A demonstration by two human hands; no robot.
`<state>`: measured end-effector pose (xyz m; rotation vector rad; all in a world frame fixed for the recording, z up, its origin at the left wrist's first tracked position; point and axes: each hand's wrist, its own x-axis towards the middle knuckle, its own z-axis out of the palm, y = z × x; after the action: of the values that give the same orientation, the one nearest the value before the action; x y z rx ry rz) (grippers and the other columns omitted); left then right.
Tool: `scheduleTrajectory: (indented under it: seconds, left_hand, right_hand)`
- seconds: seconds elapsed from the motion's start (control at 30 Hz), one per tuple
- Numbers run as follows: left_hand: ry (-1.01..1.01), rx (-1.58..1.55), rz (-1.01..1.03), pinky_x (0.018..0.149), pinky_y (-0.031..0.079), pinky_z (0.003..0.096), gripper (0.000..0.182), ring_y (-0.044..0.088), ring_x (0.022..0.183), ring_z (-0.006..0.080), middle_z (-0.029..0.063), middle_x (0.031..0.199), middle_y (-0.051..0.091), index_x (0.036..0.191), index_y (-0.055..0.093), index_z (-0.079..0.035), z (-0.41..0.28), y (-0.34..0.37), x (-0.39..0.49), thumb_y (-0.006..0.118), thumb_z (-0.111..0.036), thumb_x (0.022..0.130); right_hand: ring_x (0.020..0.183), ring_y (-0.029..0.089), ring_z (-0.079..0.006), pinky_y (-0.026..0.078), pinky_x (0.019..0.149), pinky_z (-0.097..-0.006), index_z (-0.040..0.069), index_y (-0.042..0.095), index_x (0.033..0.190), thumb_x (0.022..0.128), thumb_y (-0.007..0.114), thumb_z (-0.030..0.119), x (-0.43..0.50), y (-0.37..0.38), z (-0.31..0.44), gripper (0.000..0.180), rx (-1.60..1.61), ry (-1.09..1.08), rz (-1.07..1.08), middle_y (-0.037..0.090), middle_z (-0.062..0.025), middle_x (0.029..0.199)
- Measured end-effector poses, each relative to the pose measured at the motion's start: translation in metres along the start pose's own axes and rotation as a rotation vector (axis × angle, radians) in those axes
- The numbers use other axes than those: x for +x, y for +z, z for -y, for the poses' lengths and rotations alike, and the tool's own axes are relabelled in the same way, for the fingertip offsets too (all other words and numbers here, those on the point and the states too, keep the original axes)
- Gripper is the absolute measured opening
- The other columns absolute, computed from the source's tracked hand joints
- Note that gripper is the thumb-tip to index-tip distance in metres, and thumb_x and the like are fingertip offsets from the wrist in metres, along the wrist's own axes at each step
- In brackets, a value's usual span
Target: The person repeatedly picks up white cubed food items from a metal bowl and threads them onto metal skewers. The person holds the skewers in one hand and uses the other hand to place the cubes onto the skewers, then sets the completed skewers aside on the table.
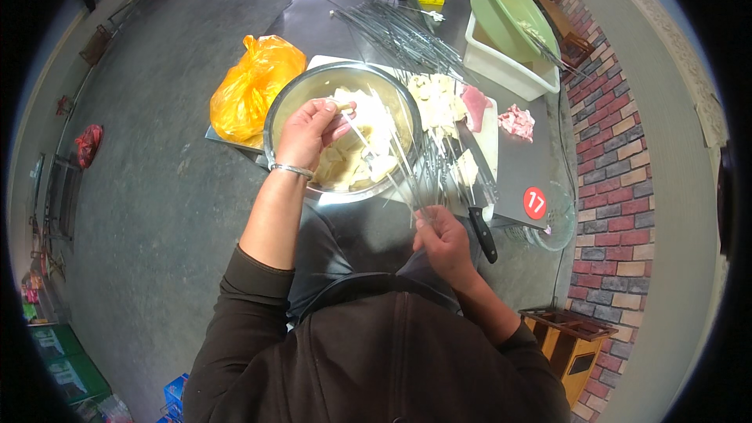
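Note:
A large metal bowl (292, 94) of pale food slices (335, 167) sits before me. Over it, my left hand (308, 132) pinches a small pale piece (342, 106) at the end of a thin skewer (357, 130). My right hand (445, 241) grips the near ends of a few thin metal skewers (411, 191) just off the table edge. Right of the bowl, a heap of pale slices (433, 101) and a slab of pink meat (474, 108) rest on a white cutting board (489, 140). Loaded skewers lie there too, their exact number unclear.
A knife's black handle (483, 236) juts past the table edge near my right hand. Bare skewers (399, 35) lie beyond the bowl. An orange plastic bag (252, 91) stands left, chopped pink meat (517, 123) right. A green basin (499, 17) leans in a white tub (511, 73).

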<state>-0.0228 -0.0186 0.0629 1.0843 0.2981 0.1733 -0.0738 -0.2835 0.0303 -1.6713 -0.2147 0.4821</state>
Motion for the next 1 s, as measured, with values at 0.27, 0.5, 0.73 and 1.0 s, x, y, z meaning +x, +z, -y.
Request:
scheduleTrajectory:
  seconds: [0.27,0.5,0.73,1.0]
  left_hand:
    - [-0.011,0.019,-0.038,0.070,0.054,0.0215,0.016,0.066,0.085,0.0166,0.0144,0.099,0.066,0.102,0.054,-0.001,0.000,-0.001,0.001,0.048,-0.013,0.094]
    - [-0.025,-0.016,-0.037,0.070,0.054,0.0213,0.020,0.066,0.087,0.0180,0.0157,0.099,0.066,0.106,0.053,0.002,0.002,0.005,-0.002,0.047,-0.012,0.094]
    - [-0.027,-0.086,-0.012,0.068,0.053,0.0211,0.020,0.066,0.086,0.0176,0.0170,0.097,0.065,0.104,0.053,0.003,0.016,0.016,-0.007,0.045,-0.011,0.094]
    - [-0.066,-0.022,-0.057,0.057,0.043,0.0191,0.023,0.053,0.065,0.0078,0.0095,0.089,0.065,0.105,0.055,0.002,0.039,0.036,-0.026,0.052,-0.016,0.092]
  right_hand:
    - [0.055,0.051,-0.0050,0.041,0.053,-0.0203,0.000,0.057,0.096,0.089,0.054,0.010,-0.001,-0.005,0.004,0.013,-0.009,0.021,-0.027,0.056,-0.0011,0.062]
    - [0.056,0.051,-0.0043,0.040,0.053,-0.0189,0.000,0.056,0.097,0.089,0.054,0.008,0.000,-0.006,-0.002,0.012,0.048,-0.035,-0.015,0.056,-0.0009,0.063]
    - [0.056,0.050,-0.0035,0.039,0.053,-0.0186,0.000,0.055,0.099,0.090,0.052,0.008,0.003,-0.001,0.000,0.012,0.024,-0.065,-0.013,0.056,-0.0006,0.064]
    - [0.057,0.050,-0.0064,0.039,0.055,-0.0189,0.000,0.053,0.099,0.091,0.050,0.006,0.013,0.009,0.001,0.010,0.104,-0.086,-0.062,0.054,-0.0018,0.064]
